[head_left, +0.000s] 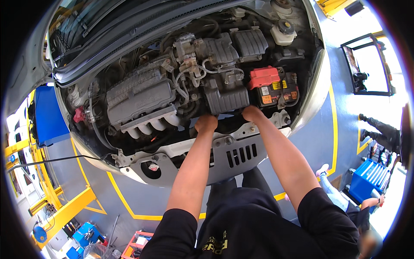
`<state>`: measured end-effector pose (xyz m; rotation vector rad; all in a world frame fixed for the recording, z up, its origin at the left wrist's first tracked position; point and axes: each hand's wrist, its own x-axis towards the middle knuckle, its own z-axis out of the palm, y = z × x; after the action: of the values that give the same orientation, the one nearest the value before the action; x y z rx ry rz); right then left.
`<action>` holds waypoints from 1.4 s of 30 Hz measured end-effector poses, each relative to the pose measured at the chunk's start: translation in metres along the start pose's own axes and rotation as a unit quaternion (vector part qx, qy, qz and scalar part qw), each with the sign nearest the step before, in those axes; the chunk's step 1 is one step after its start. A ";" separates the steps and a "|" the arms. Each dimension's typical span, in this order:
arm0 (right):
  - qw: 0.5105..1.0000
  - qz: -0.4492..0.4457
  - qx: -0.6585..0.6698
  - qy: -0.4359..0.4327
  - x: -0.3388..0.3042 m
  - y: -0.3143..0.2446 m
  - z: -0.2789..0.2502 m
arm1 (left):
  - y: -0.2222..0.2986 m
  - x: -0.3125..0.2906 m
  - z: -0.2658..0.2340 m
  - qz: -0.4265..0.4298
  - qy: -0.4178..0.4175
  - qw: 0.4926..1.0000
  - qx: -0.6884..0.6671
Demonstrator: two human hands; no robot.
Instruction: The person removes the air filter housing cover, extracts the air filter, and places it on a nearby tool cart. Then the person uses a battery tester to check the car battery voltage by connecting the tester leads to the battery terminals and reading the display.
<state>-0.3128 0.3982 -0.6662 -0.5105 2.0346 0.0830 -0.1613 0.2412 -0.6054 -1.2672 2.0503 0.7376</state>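
Note:
Both my arms reach over the front panel into the engine bay of a car. My left hand is bent down just below the black plastic air box, near its left corner. Close to the box's right corner, beside the battery, is my right hand. The fingers of both hands go down out of sight, so what they touch or hold is hidden. Left of my hands lies the dark engine cover, with pale intake pipes along its front edge.
A red terminal cover sits on the battery. A white fluid reservoir stands at the far right of the bay. Yellow lift arms and a red tool cart are at left. Another person is near a blue tool chest at right.

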 end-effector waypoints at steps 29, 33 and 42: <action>0.998 -0.015 0.038 -0.044 0.028 -0.011 0.013 | -0.031 0.045 0.029 0.041 -0.025 0.978 -0.201; 0.992 -0.092 -0.087 -0.025 0.042 -0.002 0.020 | -0.030 0.045 0.031 0.048 -0.023 0.979 -0.196; 0.990 -0.120 -0.073 0.030 0.011 -0.009 -0.004 | -0.020 0.050 0.032 0.036 0.002 0.988 -0.153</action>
<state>-0.3173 0.3852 -0.6716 -0.8562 2.0195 0.0714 -0.1542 0.2281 -0.6657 -1.3636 2.0507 1.1174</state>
